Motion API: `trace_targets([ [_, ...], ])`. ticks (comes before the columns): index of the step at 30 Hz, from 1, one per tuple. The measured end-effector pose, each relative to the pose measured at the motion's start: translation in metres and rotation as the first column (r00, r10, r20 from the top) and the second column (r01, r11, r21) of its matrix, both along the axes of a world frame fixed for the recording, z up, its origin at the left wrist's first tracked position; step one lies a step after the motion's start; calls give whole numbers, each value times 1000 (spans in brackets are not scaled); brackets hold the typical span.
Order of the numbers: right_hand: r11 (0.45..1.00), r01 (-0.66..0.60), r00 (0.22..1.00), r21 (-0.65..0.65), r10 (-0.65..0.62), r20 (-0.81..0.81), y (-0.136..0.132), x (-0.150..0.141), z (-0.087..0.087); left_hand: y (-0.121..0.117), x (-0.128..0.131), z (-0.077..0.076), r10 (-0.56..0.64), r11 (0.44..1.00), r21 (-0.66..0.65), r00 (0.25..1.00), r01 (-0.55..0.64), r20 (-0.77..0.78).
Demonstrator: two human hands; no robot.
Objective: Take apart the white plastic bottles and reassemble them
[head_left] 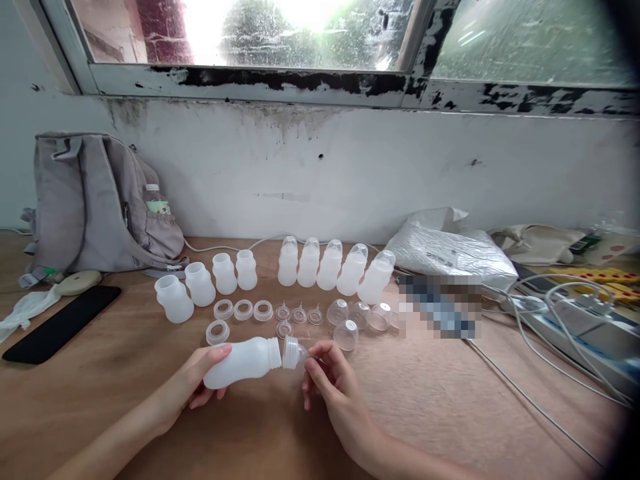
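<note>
My left hand (207,373) is closed round a white baby bottle (245,363), which lies tilted on its side with its threaded neck to the right. In my right hand (333,380), thumb and fingers pinch a clear bottle nipple (302,353) set in a collar ring (290,352). The ring faces the bottle's mouth, with a narrow gap or light contact between them; I cannot tell which. Just beyond lie several loose collar rings (243,309), several clear nipples (299,314) and several clear dome caps (345,335).
Several open bottles (201,285) stand behind at left, and several capped bottles (329,265) stand at the back. A grey backpack (90,200) and a black flat pad (63,325) lie left. At right are a silvery package (450,257), white cables (525,410) and a power strip (565,333).
</note>
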State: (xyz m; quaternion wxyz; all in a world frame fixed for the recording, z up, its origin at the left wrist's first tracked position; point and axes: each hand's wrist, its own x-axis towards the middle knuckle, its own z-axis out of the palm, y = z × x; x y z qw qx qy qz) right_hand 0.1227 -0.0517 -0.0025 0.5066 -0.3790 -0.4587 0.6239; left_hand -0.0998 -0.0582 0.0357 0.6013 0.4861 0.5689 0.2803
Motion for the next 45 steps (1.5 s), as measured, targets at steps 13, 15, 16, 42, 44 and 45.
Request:
trace_targets([
  [13,1000,-5,997,3,5,81,1,-1,5,0,7,-8,178,984,-50,905,-173,386],
  [15,1000,7,996,0,-7,93,1,0,5,-2,8,-8,188,977,26,912,-211,365],
  [16,1000,14,994,-2,-14,105,1,0,5,-3,7,-8,176,974,71,919,-214,353],
  [42,997,-38,977,62,24,214,-4,0,12,-5,13,-9,271,593,759,822,267,-501],
  [44,997,-47,978,64,33,205,-4,1,12,-4,17,11,274,579,755,799,307,-535],
  [45,997,-50,980,64,37,198,-4,1,12,-3,19,21,255,592,729,778,344,-574],
])
